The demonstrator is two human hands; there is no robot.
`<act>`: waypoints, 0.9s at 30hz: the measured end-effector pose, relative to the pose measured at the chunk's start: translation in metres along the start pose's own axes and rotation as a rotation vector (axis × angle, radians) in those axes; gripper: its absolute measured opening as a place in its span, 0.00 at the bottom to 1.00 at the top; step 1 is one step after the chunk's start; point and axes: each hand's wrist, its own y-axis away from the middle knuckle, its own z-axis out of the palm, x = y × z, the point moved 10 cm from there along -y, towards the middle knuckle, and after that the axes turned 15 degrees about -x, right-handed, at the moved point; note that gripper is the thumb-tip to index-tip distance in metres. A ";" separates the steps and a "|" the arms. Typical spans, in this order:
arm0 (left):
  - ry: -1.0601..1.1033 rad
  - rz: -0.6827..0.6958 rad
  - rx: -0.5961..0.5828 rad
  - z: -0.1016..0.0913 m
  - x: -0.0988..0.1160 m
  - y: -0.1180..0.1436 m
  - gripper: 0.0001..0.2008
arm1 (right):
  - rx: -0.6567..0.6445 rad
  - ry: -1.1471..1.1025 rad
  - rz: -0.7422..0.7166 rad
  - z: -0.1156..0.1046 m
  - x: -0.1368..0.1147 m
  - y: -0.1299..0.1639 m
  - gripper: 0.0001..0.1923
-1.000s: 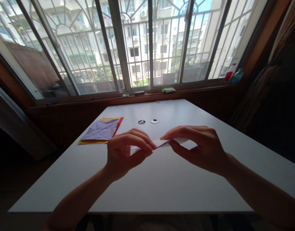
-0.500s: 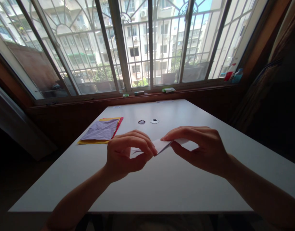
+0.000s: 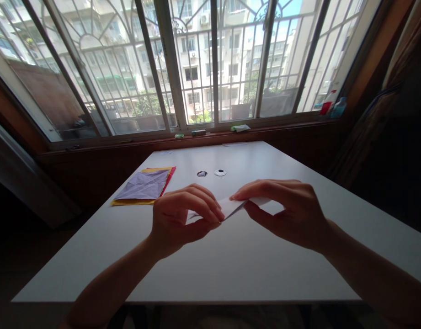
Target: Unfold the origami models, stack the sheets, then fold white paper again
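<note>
A pale, folded sheet of paper [image 3: 228, 209] is held up above the white table, stretched between my two hands. My left hand [image 3: 186, 214] pinches its near left corner between thumb and fingertips. On the other side, my right hand [image 3: 282, 208] grips it between thumb and fingers, with a flap of the paper showing past the index finger. The fingers of both hands cover parts of the paper, so its full folded shape is hidden.
To the left on the white table [image 3: 210, 269] lies a stack of red and yellow paper with a creased lilac sheet [image 3: 141, 185] on top. Two round fittings, one dark [image 3: 202, 174] and one white [image 3: 220, 172], sit beyond my hands. Small items and bottles [image 3: 339, 108] line the windowsill.
My left fingertips have shifted slightly along the paper's corner. My right hand and the paper stay almost in the same place.
</note>
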 end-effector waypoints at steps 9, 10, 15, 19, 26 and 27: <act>-0.028 0.018 0.015 -0.001 0.006 -0.001 0.08 | -0.006 -0.013 -0.004 0.001 0.001 0.000 0.07; -0.029 0.022 0.013 -0.001 0.006 -0.001 0.08 | -0.002 -0.012 -0.008 0.001 0.001 0.000 0.07; 0.002 0.035 0.014 -0.001 0.006 0.000 0.09 | 0.005 -0.007 -0.011 0.001 0.000 0.001 0.07; 0.011 0.021 0.029 -0.002 0.005 0.001 0.10 | 0.010 -0.004 -0.017 0.000 0.000 0.002 0.07; 0.006 0.003 0.049 -0.004 0.004 0.001 0.09 | 0.011 0.003 -0.020 0.000 -0.001 0.001 0.07; 0.008 0.007 0.049 -0.004 0.005 0.001 0.09 | 0.012 0.003 -0.022 0.000 -0.001 0.002 0.07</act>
